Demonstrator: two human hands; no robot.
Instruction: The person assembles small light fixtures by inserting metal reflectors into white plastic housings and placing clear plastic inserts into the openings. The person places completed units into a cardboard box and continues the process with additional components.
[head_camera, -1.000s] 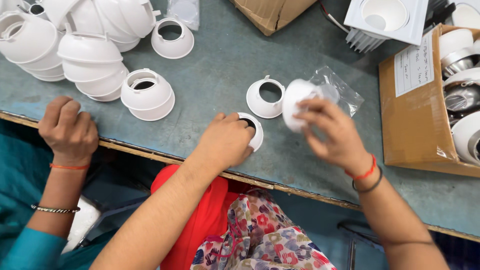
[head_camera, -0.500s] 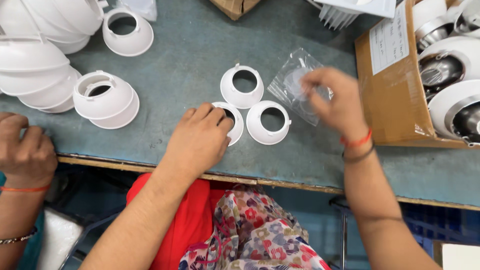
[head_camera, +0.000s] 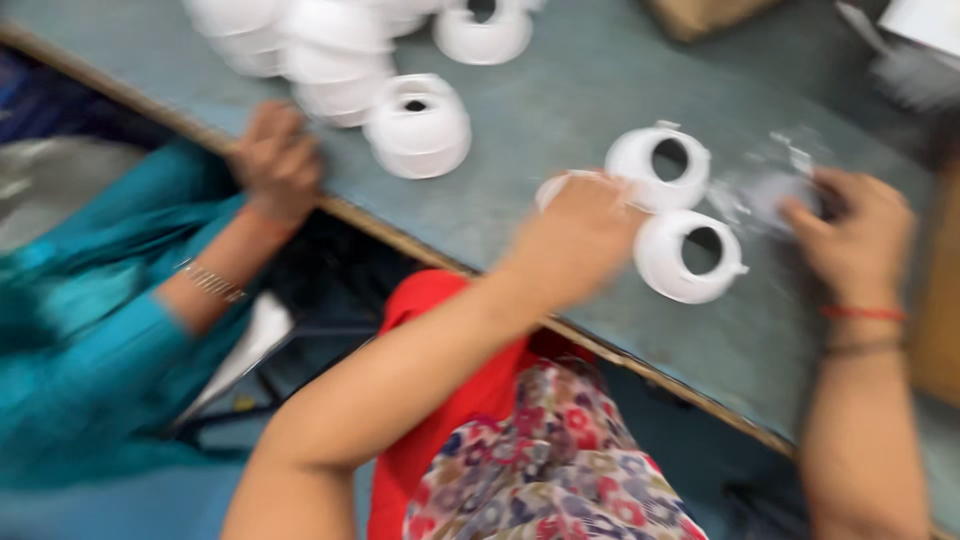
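Note:
The picture is blurred by head motion. My left hand (head_camera: 578, 240) rests closed over a white plastic ring housing (head_camera: 556, 186) near the table's front edge. Two more white ring housings lie beside it, one (head_camera: 660, 164) farther back and one (head_camera: 687, 256) nearer me, between my hands. My right hand (head_camera: 855, 236) presses on a clear plastic bag (head_camera: 768, 182) lying flat on the table, fingers curled on it.
On the left, another person in a teal sleeve rests a fist (head_camera: 277, 160) on the table edge. Stacks of white housings (head_camera: 300, 40) and a single stacked pair (head_camera: 420, 128) stand at the back left. A brown cardboard box (head_camera: 938, 280) borders the right.
The view has swung and tilted, so the table now runs diagonally. My right hand has lowered the clear bag onto the table. My left hand stays on its ring housing.

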